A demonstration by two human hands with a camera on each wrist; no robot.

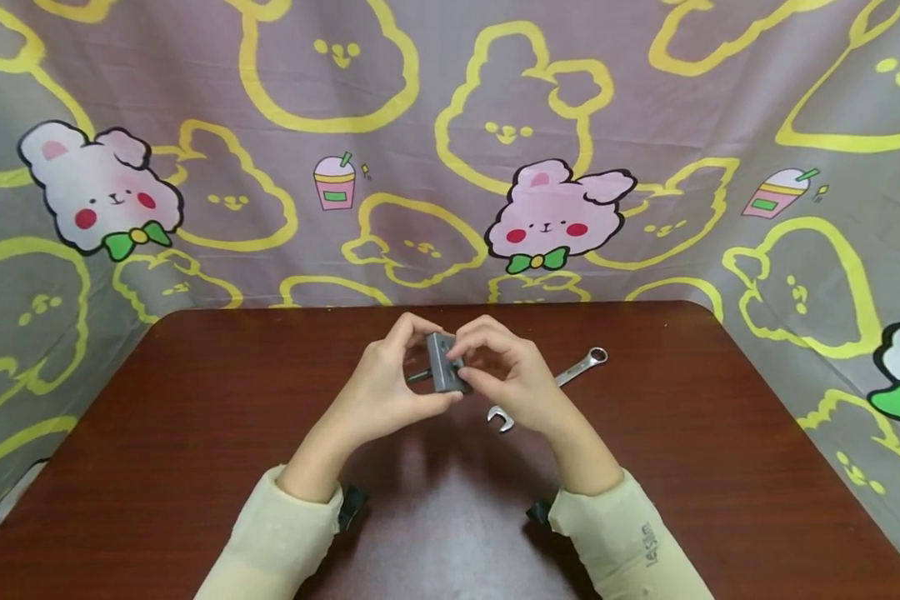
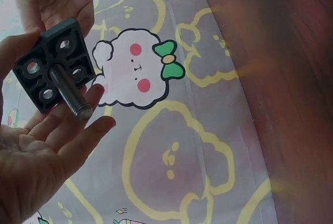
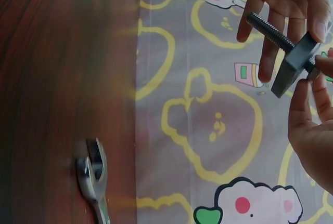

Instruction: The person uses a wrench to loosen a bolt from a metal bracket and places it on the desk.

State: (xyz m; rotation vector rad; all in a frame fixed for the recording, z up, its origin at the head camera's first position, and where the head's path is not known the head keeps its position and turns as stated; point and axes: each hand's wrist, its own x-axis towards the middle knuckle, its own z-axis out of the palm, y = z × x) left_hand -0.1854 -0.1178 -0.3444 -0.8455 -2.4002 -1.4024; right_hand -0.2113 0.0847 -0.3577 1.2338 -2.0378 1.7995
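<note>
My left hand (image 1: 382, 385) holds a small dark grey square plate (image 2: 48, 55) by its edges, thumb below and fingers above in the head view. Four round holes show near the plate's corners in the left wrist view. From its middle a threaded bolt (image 2: 70, 93) sticks out on the left hand's side, toward that palm. On the opposite face, my right hand (image 1: 512, 377) pinches a small dark piece at the bolt's other end (image 3: 311, 69) between thumb and fingertips. Whether that piece is the bolt's head or a nut, I cannot tell. Both hands are raised above the table.
A silver combination wrench (image 1: 576, 369) lies on the dark red-brown table (image 1: 195, 417), partly hidden behind the right hand. Patterned cloth (image 1: 420, 167) with cartoon animals hangs around the table's back and sides.
</note>
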